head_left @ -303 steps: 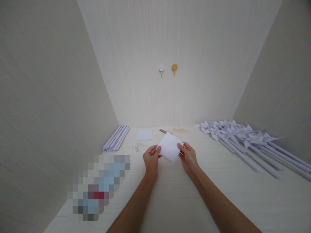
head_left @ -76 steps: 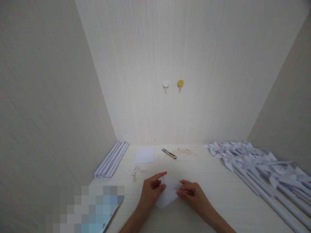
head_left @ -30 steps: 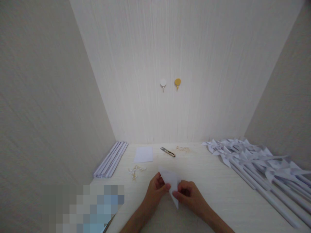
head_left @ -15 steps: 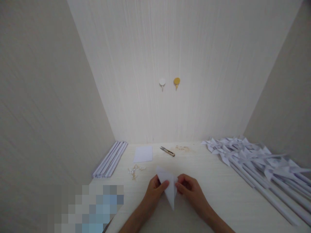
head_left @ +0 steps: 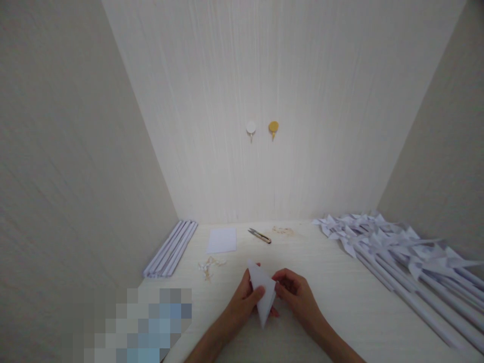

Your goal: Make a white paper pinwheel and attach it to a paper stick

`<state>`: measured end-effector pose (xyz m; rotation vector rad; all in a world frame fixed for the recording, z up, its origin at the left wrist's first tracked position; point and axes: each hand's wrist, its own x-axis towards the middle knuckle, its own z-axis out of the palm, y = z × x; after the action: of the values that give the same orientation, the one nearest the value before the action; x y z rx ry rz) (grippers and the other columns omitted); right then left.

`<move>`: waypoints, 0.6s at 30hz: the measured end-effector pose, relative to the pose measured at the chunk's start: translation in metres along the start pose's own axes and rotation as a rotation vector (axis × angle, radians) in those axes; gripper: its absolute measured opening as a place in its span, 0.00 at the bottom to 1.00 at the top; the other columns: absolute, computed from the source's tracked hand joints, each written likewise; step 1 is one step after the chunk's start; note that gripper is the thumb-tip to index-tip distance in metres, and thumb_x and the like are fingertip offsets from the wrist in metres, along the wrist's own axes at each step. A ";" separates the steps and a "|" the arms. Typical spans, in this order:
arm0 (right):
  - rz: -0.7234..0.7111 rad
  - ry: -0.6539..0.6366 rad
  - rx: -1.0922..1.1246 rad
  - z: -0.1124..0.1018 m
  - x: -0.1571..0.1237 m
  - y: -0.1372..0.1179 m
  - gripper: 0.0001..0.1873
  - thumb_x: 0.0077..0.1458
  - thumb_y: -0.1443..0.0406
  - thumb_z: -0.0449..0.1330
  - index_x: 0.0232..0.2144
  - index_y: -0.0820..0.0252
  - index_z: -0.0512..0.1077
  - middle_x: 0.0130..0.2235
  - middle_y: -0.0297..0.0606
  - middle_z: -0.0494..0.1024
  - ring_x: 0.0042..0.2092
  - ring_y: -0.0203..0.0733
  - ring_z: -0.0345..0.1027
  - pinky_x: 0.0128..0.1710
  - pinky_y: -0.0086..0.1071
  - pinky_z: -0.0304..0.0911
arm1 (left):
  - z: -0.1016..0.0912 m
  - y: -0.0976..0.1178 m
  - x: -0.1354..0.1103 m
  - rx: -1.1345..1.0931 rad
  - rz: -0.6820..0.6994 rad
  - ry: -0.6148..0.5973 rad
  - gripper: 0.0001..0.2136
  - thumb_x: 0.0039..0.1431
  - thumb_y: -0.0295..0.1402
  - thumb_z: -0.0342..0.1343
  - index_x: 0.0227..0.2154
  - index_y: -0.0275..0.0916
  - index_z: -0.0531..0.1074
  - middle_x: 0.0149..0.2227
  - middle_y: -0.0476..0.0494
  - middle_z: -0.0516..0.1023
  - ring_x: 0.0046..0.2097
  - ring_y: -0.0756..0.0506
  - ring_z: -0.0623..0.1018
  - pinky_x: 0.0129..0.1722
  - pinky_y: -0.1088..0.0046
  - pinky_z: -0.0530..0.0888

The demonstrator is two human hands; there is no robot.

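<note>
A small white paper folded into a triangle [head_left: 261,292] is held just above the pale table [head_left: 340,297], its point facing down. My left hand [head_left: 244,301] pinches its left edge with thumb on top. My right hand [head_left: 297,293] grips the right edge, fingers curled. Both hands are close together near the table's front middle.
Behind the hands lie a white paper square [head_left: 222,240], small snips [head_left: 259,235], a heap of tiny pins [head_left: 209,265] and some tan scraps [head_left: 283,231]. Rolled paper sticks [head_left: 170,248] lie at the left. Several finished paper pinwheels [head_left: 393,247] fill the right side. Two wall hooks [head_left: 261,128] hang above.
Ten seconds ago the paper was a flat sheet held up; it was then pressed on the table and folded. In the last second the triangle has tilted and my hands shifted slightly.
</note>
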<state>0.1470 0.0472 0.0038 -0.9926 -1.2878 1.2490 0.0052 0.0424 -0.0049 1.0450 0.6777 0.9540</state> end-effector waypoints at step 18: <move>-0.084 -0.068 -0.090 0.001 -0.003 -0.002 0.12 0.40 0.58 0.57 0.17 0.62 0.64 0.20 0.31 0.64 0.22 0.33 0.57 0.22 0.26 0.55 | 0.004 0.004 -0.001 0.094 -0.028 0.063 0.37 0.44 0.43 0.53 0.53 0.42 0.39 0.28 0.47 0.70 0.21 0.50 0.72 0.20 0.75 0.68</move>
<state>0.1461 0.0436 0.0051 -0.9564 -1.4353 1.1778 0.0067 0.0405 0.0000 1.0888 0.7937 0.9418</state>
